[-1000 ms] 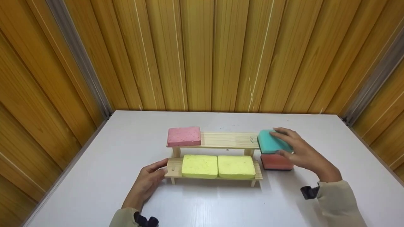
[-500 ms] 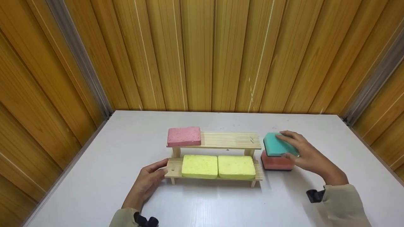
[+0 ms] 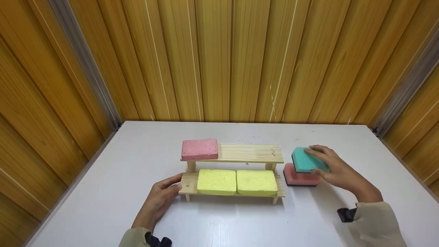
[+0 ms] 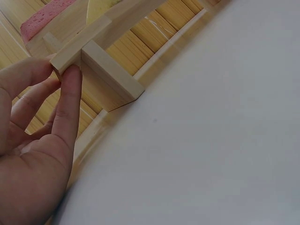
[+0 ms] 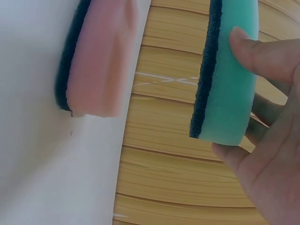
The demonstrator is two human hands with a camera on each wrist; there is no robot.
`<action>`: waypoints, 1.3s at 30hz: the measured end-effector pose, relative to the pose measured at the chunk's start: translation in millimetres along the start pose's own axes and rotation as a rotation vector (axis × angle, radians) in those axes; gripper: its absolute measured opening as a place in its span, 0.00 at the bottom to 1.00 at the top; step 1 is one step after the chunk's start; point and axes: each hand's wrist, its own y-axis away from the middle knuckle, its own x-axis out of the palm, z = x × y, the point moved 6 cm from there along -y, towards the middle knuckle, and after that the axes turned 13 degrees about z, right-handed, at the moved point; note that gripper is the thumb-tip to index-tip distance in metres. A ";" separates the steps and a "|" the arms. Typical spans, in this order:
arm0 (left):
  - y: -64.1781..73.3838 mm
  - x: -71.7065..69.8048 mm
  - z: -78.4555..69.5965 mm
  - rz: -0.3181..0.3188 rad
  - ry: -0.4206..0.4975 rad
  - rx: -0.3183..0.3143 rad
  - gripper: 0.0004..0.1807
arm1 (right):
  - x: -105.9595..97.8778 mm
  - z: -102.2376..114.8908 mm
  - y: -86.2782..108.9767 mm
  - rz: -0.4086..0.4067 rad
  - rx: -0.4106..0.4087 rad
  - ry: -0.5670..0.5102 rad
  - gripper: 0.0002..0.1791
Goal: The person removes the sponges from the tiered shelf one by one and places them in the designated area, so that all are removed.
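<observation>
My left hand (image 3: 164, 195) pinches the left end of the lower step of a two-tier wooden rack (image 3: 188, 183); the left wrist view shows thumb and fingers on the board's corner (image 4: 70, 56). On the upper step, at the left, lies a pink sponge (image 3: 199, 149). Two yellow sponges (image 3: 216, 181) sit side by side on the lower step. Right of the rack, my right hand (image 3: 337, 169) grips a teal sponge (image 3: 307, 160) with a dark scouring layer underneath. Below it a salmon-pink sponge (image 3: 298, 179), dark side down, rests on the table; the right wrist view shows a gap between them.
The rack stands on a white table (image 3: 219, 223). Wood-patterned panels (image 3: 212, 61) rise behind the table and on both sides, with grey metal posts (image 3: 89, 61) at the corners. Black wrist mounts (image 3: 346, 215) sit at both cuffs.
My right hand has carried the teal sponge rightward and slightly nearer, from beside the rack's upper right end to over the salmon-pink sponge. The left hand has stayed on the rack.
</observation>
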 end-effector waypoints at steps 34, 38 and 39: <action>-0.5 1.0 -0.8 0.038 0.044 0.014 0.29 | -2.0 -43.4 18.7 0.066 0.125 0.000 0.33; -0.3 0.7 -0.3 0.025 0.036 0.009 0.30 | -3.3 -45.8 20.5 0.059 0.127 0.004 0.33; -0.1 0.7 -0.3 0.021 0.034 0.008 0.30 | -3.6 -46.7 21.0 0.059 0.130 0.005 0.34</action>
